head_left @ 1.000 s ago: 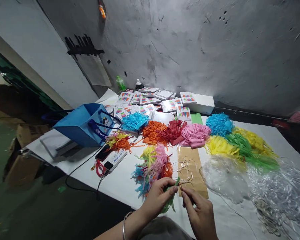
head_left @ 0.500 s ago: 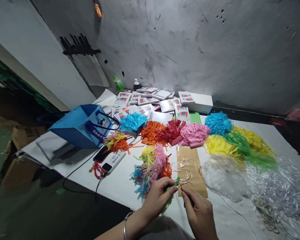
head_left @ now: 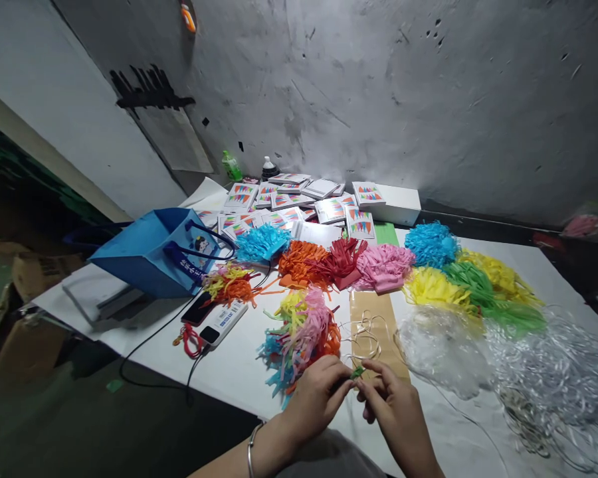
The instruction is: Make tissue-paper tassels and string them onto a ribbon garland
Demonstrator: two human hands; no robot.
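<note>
Worktop (head_left: 239,372) spreads white ahead of your two hands, and everything on it lies beyond or beside them. Farthest out from your hands, against the wall, sits a spread of printed packets (head_left: 289,202); nearer, a row of paper tassel heaps runs across, blue (head_left: 262,242), orange (head_left: 303,262), red (head_left: 343,255), pink (head_left: 383,265), then a second blue (head_left: 431,242), yellow (head_left: 436,289) and green (head_left: 483,289) off beyond your right hand. To the far left of your left hand stands a blue bag (head_left: 152,252), with a phone and power bank (head_left: 214,318) between it and you. Right of your right hand lies a crumpled mass of clear plastic (head_left: 503,365). Just beyond your left hand sits a mixed-colour tassel bundle (head_left: 301,332), and just beyond both hands a brown paper strip (head_left: 379,325) carries loops of thin ribbon (head_left: 363,332). Your left hand (head_left: 316,398) is closed, thumb and forefinger pinching the small green tassel piece (head_left: 357,372), which sits between your two hands just above the near edge of the worktop. Your right hand (head_left: 393,415) is curled too, its fingertips meeting the same piece from the other side. That piece looks feather-light, soft and easily torn, so hold it at the folded head rather than by the loose fringe, with gentle pressure; the ribbon appears slick and springy.
</note>
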